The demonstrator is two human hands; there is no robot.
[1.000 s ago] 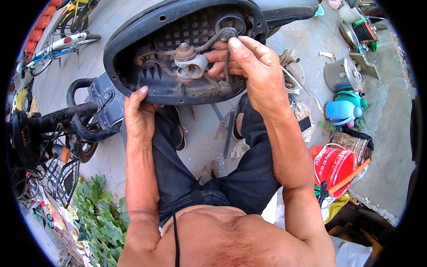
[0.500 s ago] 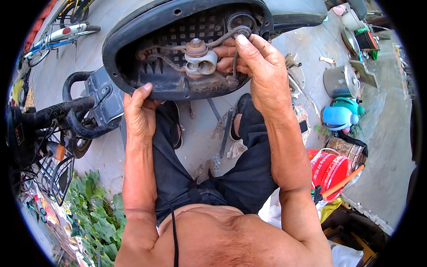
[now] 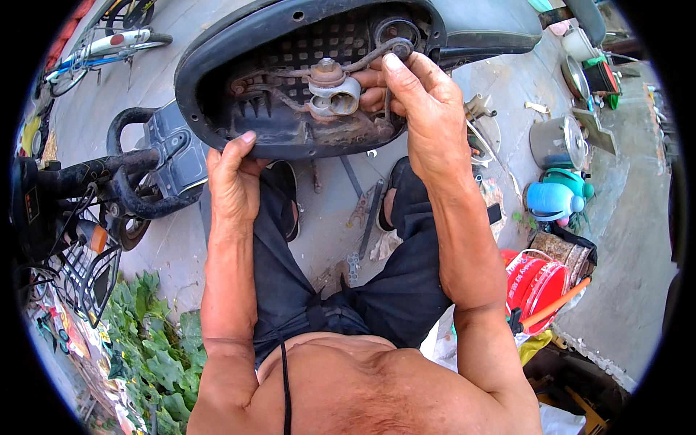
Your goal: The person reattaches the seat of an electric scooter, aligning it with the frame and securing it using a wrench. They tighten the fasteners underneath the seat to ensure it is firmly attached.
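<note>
My left hand (image 3: pixel 230 170) is closed on the lower left edge of a black bicycle seat (image 3: pixel 206 61), its underside turned up toward me. Inside it are a rusty wire spring frame (image 3: pixel 366 59) and a grey metal clamp (image 3: pixel 333 103) topped by a bolt (image 3: pixel 326 75). With thumb and bent fingers, my right hand (image 3: pixel 431 127) grips the frame at the seat's right side, beside the clamp; some fingertips are hidden behind the wire. A larger padded seat (image 3: pixel 489 22) lies just beyond, top right.
An e-bike (image 3: pixel 87 177) stands left, bicycles (image 3: pixel 116 43) behind it. At right are a steel pot (image 3: pixel 551 141), blue jug (image 3: pixel 551 199), red bucket (image 3: pixel 533 290) and metal parts (image 3: pixel 478 109). Leafy plants (image 3: pixel 156 348) grow lower left; loose metal bars (image 3: pixel 370 217) lie between my feet.
The seat and both hands have shifted slightly in the view, and the clamp now sits a little farther right and higher. Both hands keep the same grips.
</note>
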